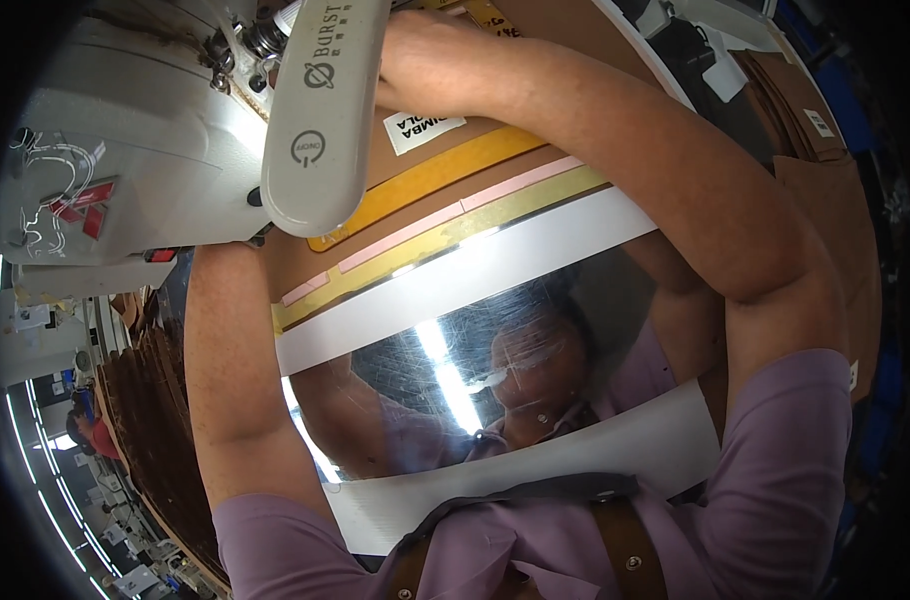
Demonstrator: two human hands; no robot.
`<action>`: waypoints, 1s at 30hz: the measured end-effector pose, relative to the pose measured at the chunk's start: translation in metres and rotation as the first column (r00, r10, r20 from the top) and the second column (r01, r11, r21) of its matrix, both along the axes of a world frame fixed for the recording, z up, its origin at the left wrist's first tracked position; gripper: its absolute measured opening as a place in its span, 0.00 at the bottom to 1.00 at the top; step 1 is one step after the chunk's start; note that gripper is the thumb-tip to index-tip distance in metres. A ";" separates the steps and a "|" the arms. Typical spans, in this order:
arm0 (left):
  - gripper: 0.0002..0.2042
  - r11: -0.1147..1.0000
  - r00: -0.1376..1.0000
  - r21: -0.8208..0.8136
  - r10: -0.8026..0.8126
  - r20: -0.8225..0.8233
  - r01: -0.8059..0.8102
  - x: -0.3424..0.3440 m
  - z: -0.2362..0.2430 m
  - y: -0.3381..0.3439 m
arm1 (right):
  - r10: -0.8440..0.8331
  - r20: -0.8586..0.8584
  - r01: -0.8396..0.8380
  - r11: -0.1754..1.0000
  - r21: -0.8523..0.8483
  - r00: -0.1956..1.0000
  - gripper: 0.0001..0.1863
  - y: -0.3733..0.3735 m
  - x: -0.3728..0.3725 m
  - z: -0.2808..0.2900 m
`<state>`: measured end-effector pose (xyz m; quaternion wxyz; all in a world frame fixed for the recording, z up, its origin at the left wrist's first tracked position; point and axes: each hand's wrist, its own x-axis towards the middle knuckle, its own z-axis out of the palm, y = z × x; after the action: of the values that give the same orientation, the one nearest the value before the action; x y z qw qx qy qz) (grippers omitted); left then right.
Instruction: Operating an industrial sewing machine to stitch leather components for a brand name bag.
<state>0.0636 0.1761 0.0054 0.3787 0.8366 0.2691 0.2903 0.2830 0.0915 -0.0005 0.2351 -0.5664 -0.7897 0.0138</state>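
Observation:
My right arm reaches across the work surface, and the back of my right hand [425, 62] shows beside a rounded white machine casing [313, 130]. That casing hides its fingers and anything in them. My left forearm [233, 340] runs up to the white machine body [145, 190], which covers the left hand. Under the right forearm lies a brown board [375, 170] with a white label [420, 130]. An orange-yellow strip [445, 175] crosses it. Nearer to me are pink strips [405, 238], pale yellow tape [435, 250] and a white band [455, 270].
A scratched, mirror-like sheet [415, 390] lies before my chest, with a white panel [535, 460] along its near edge. Metal machine parts [260, 45] stand at the upper left. Brown sheets are stacked at left [155, 430], and brown cardboard [825, 230] stands at right.

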 end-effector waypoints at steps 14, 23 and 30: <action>0.21 0.989 0.986 -0.110 0.114 0.121 -0.100 -0.079 -0.033 0.008 | 0.038 0.248 -0.031 0.999 -0.031 0.968 0.34 0.008 -0.041 -0.024; 0.24 0.888 0.887 0.459 0.185 -0.424 0.035 -0.054 0.013 -0.143 | 0.029 0.317 -0.022 0.999 -0.028 0.948 0.35 0.016 -0.030 -0.039; 0.23 0.768 0.893 0.640 0.309 -0.328 -0.031 -0.028 -0.009 -0.137 | 0.003 0.266 -0.003 1.000 0.001 0.964 0.36 -0.009 -0.032 -0.013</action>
<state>0.0352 0.0389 -0.0031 -0.0112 0.9270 0.3092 0.2120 0.2514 0.0821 -0.0135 0.1273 -0.5618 -0.8150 -0.0625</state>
